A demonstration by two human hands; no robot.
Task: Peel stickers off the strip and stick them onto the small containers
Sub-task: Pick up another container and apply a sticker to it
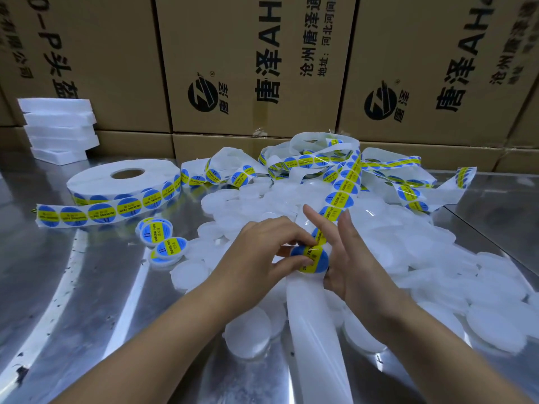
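A white backing strip (339, 196) carrying round blue-and-yellow stickers runs from a tangled heap at the back down to my hands. My left hand (262, 252) pinches one blue-and-yellow sticker (313, 258) between thumb and fingertips at the strip. My right hand (350, 258) is beside it, index and middle fingers straight and raised, its thumb side behind the strip; its lower fingers are hidden. The bare white strip (315, 330) trails toward me. Many small white round containers (248, 330) lie scattered around. Three labelled containers (167, 247) sit to the left.
A large sticker roll (125, 182) lies on the shiny metal table (73, 301) at left, its loose end stretched out. White foam blocks (58, 129) are stacked at the back left. Cardboard boxes (250, 65) wall off the back.
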